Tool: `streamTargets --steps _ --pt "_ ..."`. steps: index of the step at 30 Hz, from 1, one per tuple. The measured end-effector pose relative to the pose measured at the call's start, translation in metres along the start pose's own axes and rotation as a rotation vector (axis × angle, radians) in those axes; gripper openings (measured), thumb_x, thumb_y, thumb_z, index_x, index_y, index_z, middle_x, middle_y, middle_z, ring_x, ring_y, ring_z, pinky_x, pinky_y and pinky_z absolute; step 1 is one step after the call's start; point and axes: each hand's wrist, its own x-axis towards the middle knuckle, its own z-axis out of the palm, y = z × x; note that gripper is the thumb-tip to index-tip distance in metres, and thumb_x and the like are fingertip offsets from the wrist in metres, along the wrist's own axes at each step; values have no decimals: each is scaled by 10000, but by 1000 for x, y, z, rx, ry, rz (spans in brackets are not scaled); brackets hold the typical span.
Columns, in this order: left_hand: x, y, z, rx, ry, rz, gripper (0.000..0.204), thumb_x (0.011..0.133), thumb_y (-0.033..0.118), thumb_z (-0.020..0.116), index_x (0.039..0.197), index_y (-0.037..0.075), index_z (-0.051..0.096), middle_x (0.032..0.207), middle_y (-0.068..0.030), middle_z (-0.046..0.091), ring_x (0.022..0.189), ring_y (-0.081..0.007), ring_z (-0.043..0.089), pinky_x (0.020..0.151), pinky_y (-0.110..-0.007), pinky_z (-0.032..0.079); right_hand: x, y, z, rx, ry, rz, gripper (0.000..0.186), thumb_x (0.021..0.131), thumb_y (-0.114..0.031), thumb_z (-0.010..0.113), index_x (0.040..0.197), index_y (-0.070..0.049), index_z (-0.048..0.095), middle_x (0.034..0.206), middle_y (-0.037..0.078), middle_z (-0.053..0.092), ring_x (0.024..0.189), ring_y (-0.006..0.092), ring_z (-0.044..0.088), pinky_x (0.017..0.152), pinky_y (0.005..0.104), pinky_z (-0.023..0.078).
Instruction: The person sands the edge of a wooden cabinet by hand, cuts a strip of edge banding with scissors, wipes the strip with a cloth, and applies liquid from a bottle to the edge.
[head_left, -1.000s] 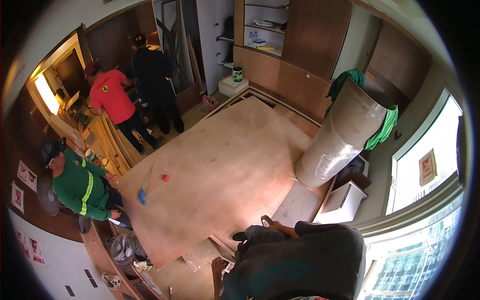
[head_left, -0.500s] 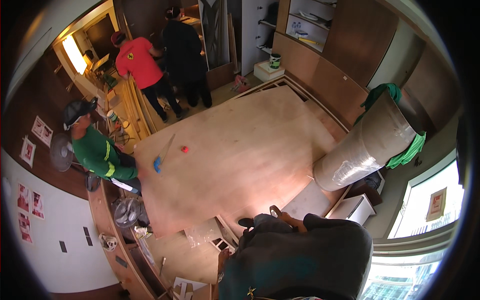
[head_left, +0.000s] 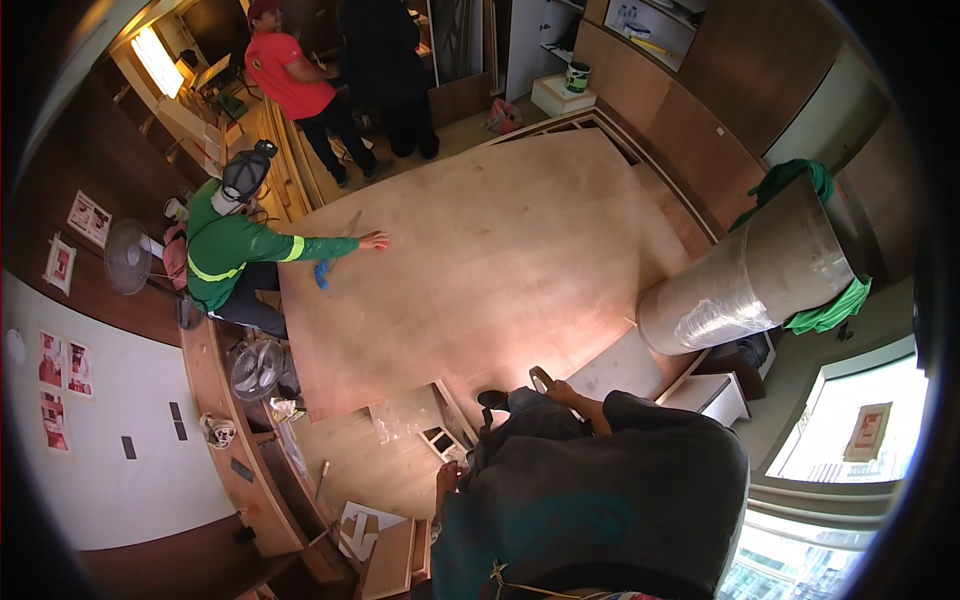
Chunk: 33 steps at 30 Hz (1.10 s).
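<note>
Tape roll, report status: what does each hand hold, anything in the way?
Right hand holding tape roll. Left hand low, contents unclear. Wooden sheet: co-worker's hand stretched over it, blue-handled saw lying on it, both away from roll.

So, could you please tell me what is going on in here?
The person's right hand holds a ring-shaped roll; the left hand is low beside the body, its grip unclear. Beyond lies a wooden panel, over which a co-worker in green stretches a hand, near a blue-handled saw. Someone in red and another in dark clothes stand past the panel.
</note>
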Motion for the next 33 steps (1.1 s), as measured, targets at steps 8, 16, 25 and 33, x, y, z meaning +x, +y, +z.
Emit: streamTargets --steps 8,16,25,33 --pt "12 32 8 -172 8 -315 411 950 307 526 1266 46 498 1060 -126 624 863 -253 656 716 -392 530 -12 -13 -10 39 -36 46 575 691 -364 665 1073 63 624 1059 303 637 1020 412 627 869 463 508" --pt "25 47 -6 -62 -21 -294 368 966 317 495 1261 97 512 1031 -82 636 854 -197 648 666 -334 487 -9 -9 -17 85 -76 90 660 661 -398 715 1117 69 612 1089 285 637 1041 400 622 873 453 506" --pt "38 48 10 -131 58 -189 259 959 294 487 1065 68 555 841 -56 610 699 -162 614 575 -281 487 -1 -15 -25 38 -83 49 572 694 -369 700 1046 78 640 1000 267 668 989 363 654 820 424 525" --pt "-1 37 45 -269 285 -179 346 918 221 520 1111 -61 569 943 -122 621 801 -188 611 703 -310 525 50 10 -9 -81 -217 -43 431 693 -359 735 935 -3 697 841 139 700 800 233 678 712 356 517"
